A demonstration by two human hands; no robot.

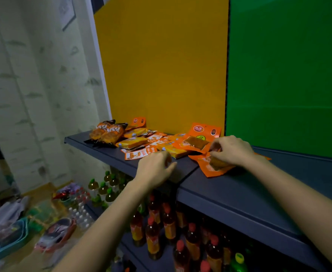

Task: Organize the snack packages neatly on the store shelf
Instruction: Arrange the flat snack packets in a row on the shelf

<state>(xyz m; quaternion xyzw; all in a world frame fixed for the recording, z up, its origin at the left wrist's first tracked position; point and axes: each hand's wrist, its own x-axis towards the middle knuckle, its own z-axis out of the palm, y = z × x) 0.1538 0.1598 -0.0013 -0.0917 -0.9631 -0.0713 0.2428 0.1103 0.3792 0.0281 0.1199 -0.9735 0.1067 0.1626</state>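
**Step in hand: sorting the loose orange packets at the middle of the shelf**

The snack packages lie in a loose spread on the shelf (239, 193), running from its left end to the seam between its two boards. Two dark-orange bags (108, 132) sit at the left end. Next to them are yellow packets (132, 142), then small flat packets (139, 154) near the front edge, overlapping at mixed angles. A tall orange packet (201, 137) leans against the back wall.

The right hand (232, 149) has its thumb and fingers curled down onto a flat orange packet (213, 169). This packet lies just right of the seam, askew to the front edge. The left hand (153, 169) hovers at the front edge beside the small flat packets, with its fingers bent. We cannot tell whether they grasp anything, because that area is blurred.

We judge the task to be at an early stage, since no row has been formed. The next move calls for bringing the gripped packet alongside others of its kind, square to the front edge, while the left hand gathers the small flat packets. Because the packets overlap, we expect that a sideways drag may pull neighbouring packets along
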